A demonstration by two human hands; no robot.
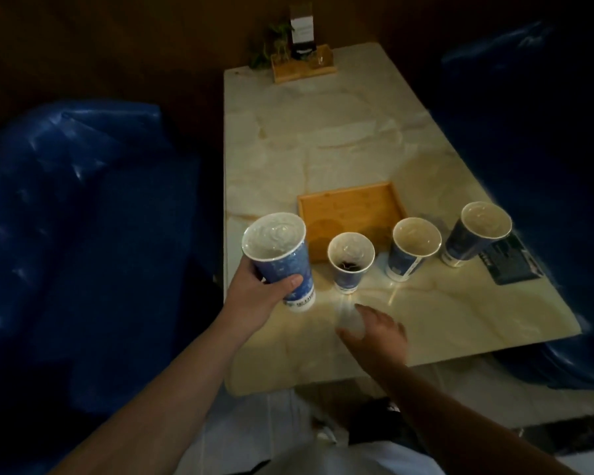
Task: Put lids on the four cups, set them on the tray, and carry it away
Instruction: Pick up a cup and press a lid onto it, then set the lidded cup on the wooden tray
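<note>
A person stands at the near end of a pale marble table (357, 132) in a dim room, with blue seats (83, 234) on both sides. The left hand (258, 293) is wrapped around a blue paper cup (282, 258), thumb across the front, holding it clear of the table and tilted toward the camera. A clear lid seems to sit on its top, though the dim light leaves that uncertain.

The right hand (374, 330) is low over the table at about 6 o'clock from the middle cups. Its fingers curl around a pale, blurred object (350, 320), probably a clear lid; how firmly they close on it cannot be told because of the blur.

Three more blue cups stand upright on the table in a row. The second cup (350, 265), just to the right of the held one, is open and shows dark liquid inside. The third cup (414, 248) and the fourth cup (477, 238) follow toward 3 o'clock, both open at the top.

A square wooden tray (350, 207) lies at 12 o'clock from the second cup, nothing on it. A dark card (510, 258) lies beside the fourth cup. At the far end stands a wooden holder (302, 66) with a small plant (275, 42) and a sign (302, 32).
</note>
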